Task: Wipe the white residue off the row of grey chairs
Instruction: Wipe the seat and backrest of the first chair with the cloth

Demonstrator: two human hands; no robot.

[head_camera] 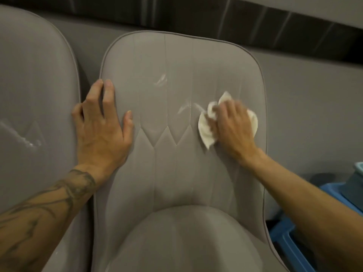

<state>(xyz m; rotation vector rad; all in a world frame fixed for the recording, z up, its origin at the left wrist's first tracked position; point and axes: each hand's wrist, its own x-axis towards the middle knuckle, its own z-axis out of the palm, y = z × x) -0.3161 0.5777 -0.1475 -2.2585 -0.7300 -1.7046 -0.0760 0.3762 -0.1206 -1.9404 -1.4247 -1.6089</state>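
A grey padded chair (176, 173) fills the middle of the view, its backrest facing me. White residue streaks (184, 108) mark the centre of the backrest, with another smear (161, 80) higher up. My right hand (233, 128) presses a crumpled white cloth (205, 130) against the right side of the backrest, just right of the streaks. My left hand (102, 126) lies flat with fingers spread on the backrest's left edge. A second grey chair (35, 85) stands at the left and carries white residue (25, 138) on its backrest.
A grey wall (314, 114) with a dark band (255, 26) along its top runs behind the chairs. At the right edge, beside the chair, stand blue plastic stools or crates (290, 242) and a teal object (355, 185).
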